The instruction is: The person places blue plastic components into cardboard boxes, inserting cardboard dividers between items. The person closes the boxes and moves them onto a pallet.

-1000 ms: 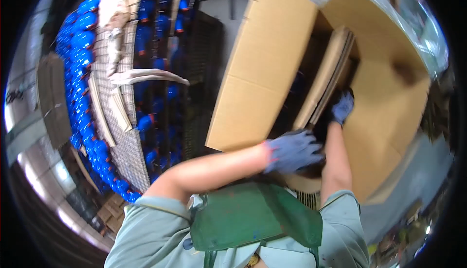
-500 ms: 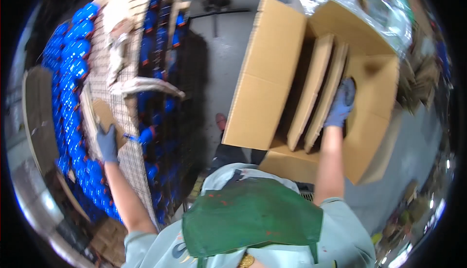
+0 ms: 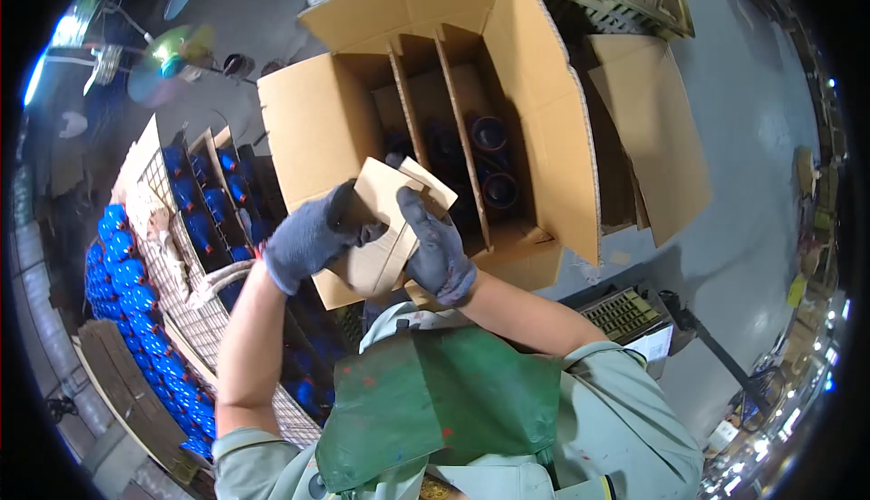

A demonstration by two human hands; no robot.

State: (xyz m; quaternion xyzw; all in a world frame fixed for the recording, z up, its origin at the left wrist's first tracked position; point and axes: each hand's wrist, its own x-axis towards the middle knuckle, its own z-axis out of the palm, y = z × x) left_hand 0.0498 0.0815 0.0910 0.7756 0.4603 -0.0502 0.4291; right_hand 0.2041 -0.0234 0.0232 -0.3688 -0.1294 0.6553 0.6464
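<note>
Both gloved hands meet at the near side of an open cardboard carton point(image 3: 544, 56). Between them are small cardboard pieces point(image 3: 385, 203), overlapping one another. My left hand point(image 3: 313, 235) is closed on their left side. My right hand point(image 3: 437, 251) grips the right side, thumb lying across the front. Two upright cardboard dividers point(image 3: 460, 128) split the carton into lengthwise compartments. Dark round-mouthed items stand inside; the clearest are a far one point(image 3: 489, 134) and a near one point(image 3: 499, 190) in the right compartment. My hands and the cardboard cover the carton's near left part.
Shiny blue rounded items point(image 3: 136, 299) line a wire-mesh rack point(image 3: 195, 305) on the left, a whitish cloth point(image 3: 172, 255) lying on it. Another cardboard carton point(image 3: 657, 128) stands at right, a crate point(image 3: 625, 314) nearer me. A fan point(image 3: 172, 65) is at far left.
The view has turned left-to-right toward the carton. My left hand has come from the rack with cardboard. My right hand has left the carton's inside and now holds the cardboard too.
</note>
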